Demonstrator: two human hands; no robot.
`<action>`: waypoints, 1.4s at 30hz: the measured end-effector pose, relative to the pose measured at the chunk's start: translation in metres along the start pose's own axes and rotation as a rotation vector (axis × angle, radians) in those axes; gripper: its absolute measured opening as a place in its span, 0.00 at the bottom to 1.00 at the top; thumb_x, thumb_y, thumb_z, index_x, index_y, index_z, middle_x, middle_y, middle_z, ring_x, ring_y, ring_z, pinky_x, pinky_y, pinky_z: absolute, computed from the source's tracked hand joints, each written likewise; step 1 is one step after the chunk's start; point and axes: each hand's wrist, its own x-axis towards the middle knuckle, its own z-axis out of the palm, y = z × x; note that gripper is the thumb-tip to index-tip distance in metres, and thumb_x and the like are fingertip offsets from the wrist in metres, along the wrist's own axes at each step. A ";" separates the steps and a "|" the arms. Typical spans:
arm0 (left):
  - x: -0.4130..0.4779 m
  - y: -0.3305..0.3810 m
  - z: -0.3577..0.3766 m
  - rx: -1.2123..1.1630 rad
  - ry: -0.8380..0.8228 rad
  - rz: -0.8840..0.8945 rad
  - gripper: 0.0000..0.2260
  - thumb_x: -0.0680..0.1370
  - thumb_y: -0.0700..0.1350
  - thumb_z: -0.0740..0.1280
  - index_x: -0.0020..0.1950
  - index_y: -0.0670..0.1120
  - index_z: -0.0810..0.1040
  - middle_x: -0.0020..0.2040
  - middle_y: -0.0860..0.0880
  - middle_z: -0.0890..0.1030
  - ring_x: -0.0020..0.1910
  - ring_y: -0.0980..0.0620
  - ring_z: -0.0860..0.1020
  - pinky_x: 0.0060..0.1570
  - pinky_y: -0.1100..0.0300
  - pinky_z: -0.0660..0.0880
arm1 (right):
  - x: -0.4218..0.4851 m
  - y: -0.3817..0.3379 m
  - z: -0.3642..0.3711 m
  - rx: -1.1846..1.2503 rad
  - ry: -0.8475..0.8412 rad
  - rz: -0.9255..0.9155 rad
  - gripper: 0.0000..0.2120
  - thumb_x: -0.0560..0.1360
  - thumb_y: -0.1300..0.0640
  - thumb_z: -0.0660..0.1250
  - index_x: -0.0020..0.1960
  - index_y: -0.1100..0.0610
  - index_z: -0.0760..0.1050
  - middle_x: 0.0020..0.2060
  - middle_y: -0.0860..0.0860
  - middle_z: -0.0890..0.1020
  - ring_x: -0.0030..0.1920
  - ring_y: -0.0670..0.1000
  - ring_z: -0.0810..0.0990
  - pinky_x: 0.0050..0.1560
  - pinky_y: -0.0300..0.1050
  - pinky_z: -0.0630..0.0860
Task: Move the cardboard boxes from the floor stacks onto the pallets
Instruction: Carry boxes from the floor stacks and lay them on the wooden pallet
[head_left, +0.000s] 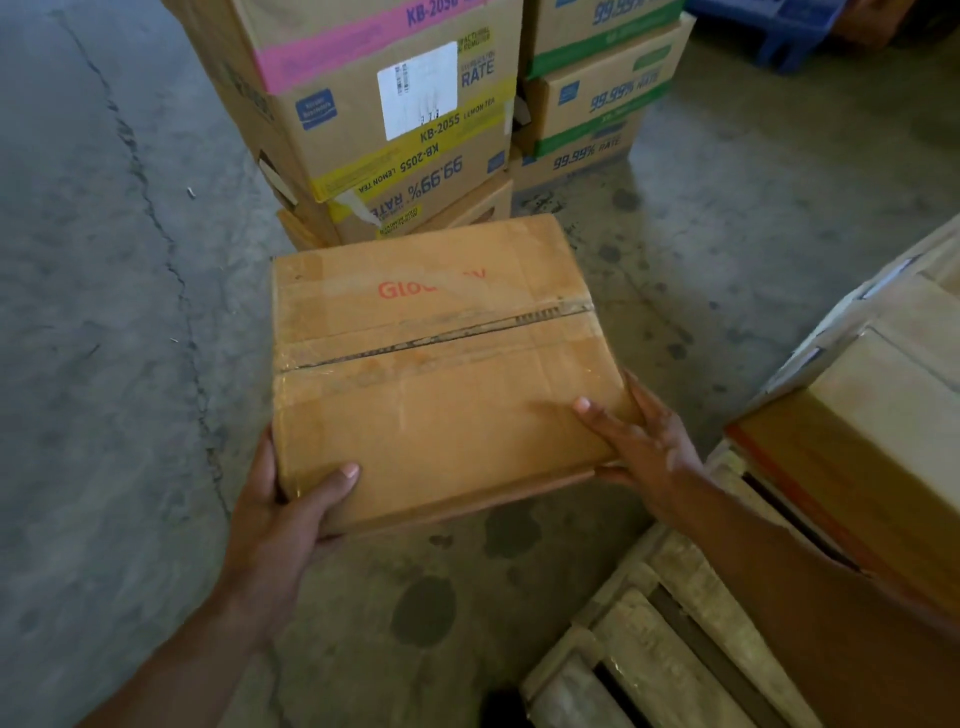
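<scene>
A taped box (441, 374) is gripped by left hand (283, 512) and right hand (641, 447) above stained, cracked concrete floor (104, 312); a wooden pallet (670, 649) is seen lower right.

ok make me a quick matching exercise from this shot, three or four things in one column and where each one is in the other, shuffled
Things:
1. taped box
2. wooden pallet
3. pink-striped box
4. blue pallet

Places:
A. top right corner, far back
B. held between left hand and right hand
C. on top of the nearer floor stack
D. lower right, on the floor

Pairs: 1-B, 2-D, 3-C, 4-A
</scene>
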 end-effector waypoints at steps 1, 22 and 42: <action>-0.009 -0.001 -0.004 0.008 -0.014 0.013 0.29 0.74 0.45 0.74 0.69 0.67 0.69 0.59 0.60 0.79 0.57 0.50 0.80 0.50 0.38 0.81 | -0.016 0.006 0.001 0.045 0.018 -0.014 0.38 0.67 0.43 0.77 0.73 0.39 0.65 0.65 0.46 0.73 0.62 0.53 0.77 0.54 0.59 0.83; -0.246 -0.089 0.184 0.416 -0.671 0.209 0.42 0.55 0.61 0.80 0.68 0.61 0.72 0.58 0.53 0.82 0.56 0.50 0.80 0.53 0.50 0.78 | -0.360 0.208 -0.224 0.378 0.717 -0.094 0.33 0.71 0.49 0.74 0.72 0.39 0.66 0.60 0.46 0.76 0.57 0.49 0.80 0.39 0.42 0.82; -0.324 -0.215 0.368 0.672 -1.024 0.174 0.40 0.56 0.61 0.78 0.67 0.67 0.69 0.59 0.57 0.78 0.57 0.46 0.79 0.49 0.42 0.81 | -0.422 0.389 -0.337 0.426 1.058 0.078 0.37 0.68 0.35 0.74 0.73 0.39 0.66 0.61 0.44 0.78 0.60 0.49 0.79 0.55 0.57 0.82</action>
